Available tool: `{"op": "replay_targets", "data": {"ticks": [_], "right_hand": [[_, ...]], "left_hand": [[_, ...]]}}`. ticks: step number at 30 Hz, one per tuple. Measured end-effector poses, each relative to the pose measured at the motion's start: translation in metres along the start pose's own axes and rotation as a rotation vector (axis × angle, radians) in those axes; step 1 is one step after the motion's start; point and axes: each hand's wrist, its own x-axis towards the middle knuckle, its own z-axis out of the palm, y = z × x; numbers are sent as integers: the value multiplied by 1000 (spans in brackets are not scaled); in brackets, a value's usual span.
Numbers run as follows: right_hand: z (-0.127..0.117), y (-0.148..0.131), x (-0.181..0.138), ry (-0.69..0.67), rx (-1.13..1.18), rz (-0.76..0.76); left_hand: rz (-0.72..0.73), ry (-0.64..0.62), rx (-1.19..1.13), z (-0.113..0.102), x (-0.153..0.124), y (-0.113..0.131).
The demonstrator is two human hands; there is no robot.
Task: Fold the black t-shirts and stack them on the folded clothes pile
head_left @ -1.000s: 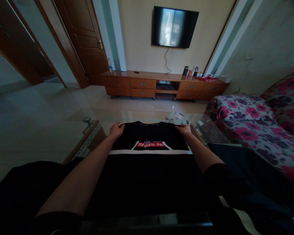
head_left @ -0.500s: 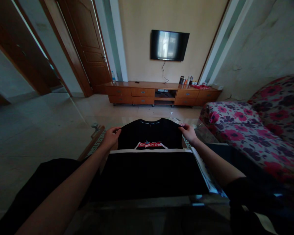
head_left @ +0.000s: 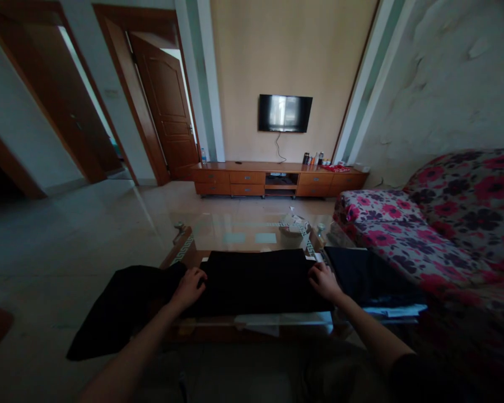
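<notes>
The black T-shirt [head_left: 256,282] lies folded over on the glass coffee table [head_left: 218,229], its printed front and collar hidden. At its left edge, my left hand [head_left: 191,286] has bent fingers closed on the cloth. My right hand [head_left: 325,280] holds the right edge the same way, fingers curled down. A bit of white edge [head_left: 204,259] shows beside the far end of the shirt. Another black cloth [head_left: 117,308] hangs over the table's left side, near my left forearm.
To the right lies a stack of dark folded clothing [head_left: 372,274] with something pale beneath it. A floral sofa [head_left: 445,224] stands beyond that. A low wooden cabinet [head_left: 246,178] with bottles and cans stands along the far wall, below a television [head_left: 284,113].
Both hands have come toward me, bringing the shirt's collar end down and over. The "Remain free" print is now hidden, and the black bundle is shorter. The view has tilted up.
</notes>
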Motion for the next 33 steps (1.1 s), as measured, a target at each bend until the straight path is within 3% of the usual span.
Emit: {"op": "replay_targets", "data": {"ticks": [4, 10, 16, 23, 28, 33], "right_hand": [[-8, -41, -14, -13, -149, -138], [-7, -93, -28, -63, -126, -246], [-31, -95, -34, -19, -29, -259], [-25, -89, -35, -242, 15, -282], [-20, -90, -33, -362, 26, -270], [-18, -88, -32, -390, 21, -267]], "left_hand": [[126, -38, 256, -5, -9, 51], [151, -66, 273, 9, -12, 100], [191, -1, 234, -16, -9, 110], [158, -260, 288, -19, -17, 114], [114, -335, 251, -19, -17, 119], [83, -411, 242, -13, -19, 119]]}}
